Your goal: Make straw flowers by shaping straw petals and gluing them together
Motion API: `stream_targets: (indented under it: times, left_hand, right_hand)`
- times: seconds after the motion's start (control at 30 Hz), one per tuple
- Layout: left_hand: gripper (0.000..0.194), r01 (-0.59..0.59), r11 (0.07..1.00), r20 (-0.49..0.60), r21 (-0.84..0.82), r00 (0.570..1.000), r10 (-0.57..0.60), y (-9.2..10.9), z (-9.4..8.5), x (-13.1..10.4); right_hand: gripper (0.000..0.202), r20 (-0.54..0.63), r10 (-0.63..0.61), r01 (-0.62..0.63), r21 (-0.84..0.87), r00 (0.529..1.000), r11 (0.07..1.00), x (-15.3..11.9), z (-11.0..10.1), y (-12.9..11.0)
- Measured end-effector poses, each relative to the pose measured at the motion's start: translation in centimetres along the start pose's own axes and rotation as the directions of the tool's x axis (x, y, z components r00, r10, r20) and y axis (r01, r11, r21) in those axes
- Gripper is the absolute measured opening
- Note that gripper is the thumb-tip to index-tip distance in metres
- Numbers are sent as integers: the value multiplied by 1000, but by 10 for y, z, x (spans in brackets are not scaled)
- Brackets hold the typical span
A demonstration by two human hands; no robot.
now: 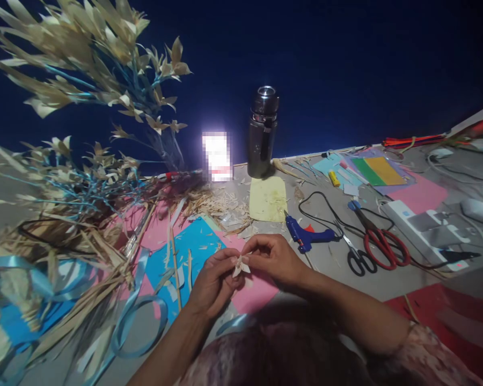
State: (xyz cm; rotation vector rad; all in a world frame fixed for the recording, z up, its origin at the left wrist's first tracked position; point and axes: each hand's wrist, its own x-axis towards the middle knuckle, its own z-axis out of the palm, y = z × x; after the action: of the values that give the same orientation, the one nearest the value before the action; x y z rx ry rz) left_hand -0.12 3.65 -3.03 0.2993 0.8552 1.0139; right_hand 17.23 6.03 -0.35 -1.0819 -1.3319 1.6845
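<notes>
A small pale flower (241,267), looking like dried husk, is held between my two hands over a pink paper sheet (260,294). My left hand (214,281) pinches it from the left, thumb and fingers closed. From the right, the fingertips of my right hand (274,259) close on its upper part. Just beyond the right hand a blue glue gun (312,235) lies on the table, its nozzle by a yellow paper piece (268,199). Blue paper (193,249) with husk scraps is left of my hands.
Husk flowers on blue stems (137,80) rise at left, above loose husks and blue ribbon (139,327). A dark flask (261,134) stands at the back. Right are red-handled scissors (386,247), black-handled scissors (361,261), a power strip (421,228) and cords.
</notes>
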Motion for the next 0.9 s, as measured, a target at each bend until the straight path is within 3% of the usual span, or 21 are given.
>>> stream_targets:
  times: [0.33,0.53,0.7,0.9]
  left_hand:
    - [31,-89,990,50,107,995,84,5,3,-3]
    - [28,-173,951,58,257,985,163,0,-1,-2]
    - [32,-105,983,46,147,994,99,4,-1,-3]
    - [35,-122,987,55,102,992,117,5,-1,-3]
  right_hand:
    - [15,-77,-19,16,-39,997,999,3,-3,-3]
    - [15,-47,-17,18,12,999,1000,3,-4,-1]
    - [23,1,-6,6,178,1000,984,6,-8,4]
    - [28,0,49,-48,256,999,966,9,-9,11]
